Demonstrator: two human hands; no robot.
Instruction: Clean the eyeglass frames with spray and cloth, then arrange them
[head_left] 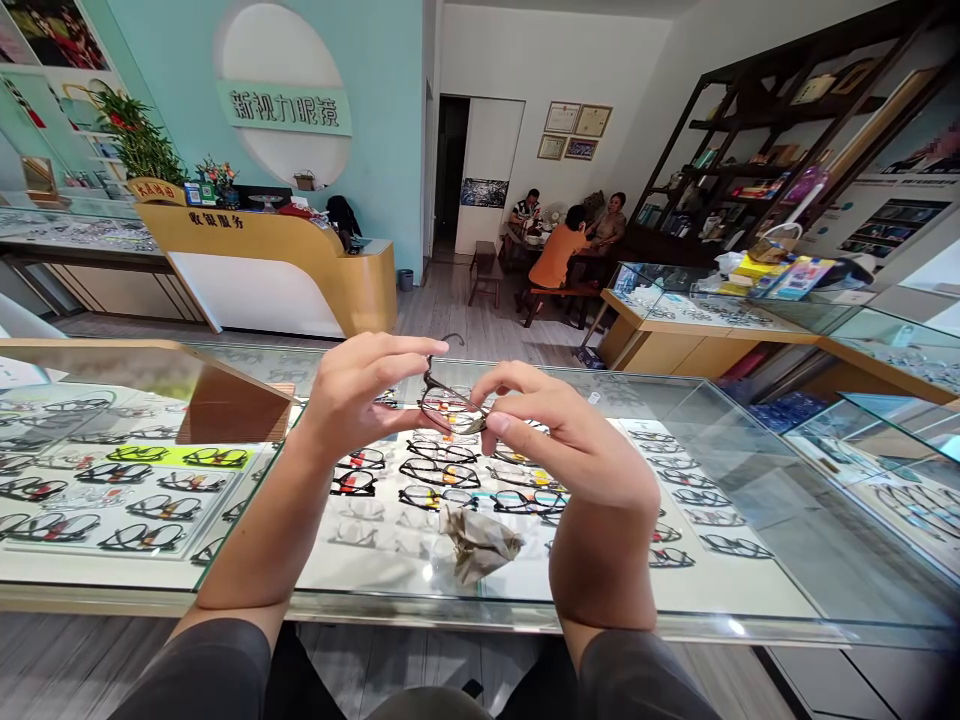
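The grip of the left hand [352, 395] is partly open, its fingers above and its thumb below one side of a pair of thin dark-framed glasses [466, 427]. The grip of the right hand [566, 430] is narrower, closed on the other side of the frame between thumb and fingers. The glasses are held up above the glass-topped table [420, 608], between the two hands and clear of its surface.

A crumpled grey-brown cloth [480, 545] lies on the glass nearer the person, below the held pair. Under the glass, rows of display glasses [439, 473] stand on a white base, several with small red, orange or yellow tags. To the left, a wood-edged panel [236, 400] stands tilted over more frames, some of them on a bright yellow-green strip [176, 456].

Further back are a curved yellow and white reception counter [285, 270] and, near a dark wooden shelf unit [742, 150], three seated people, one in an orange top [555, 256].
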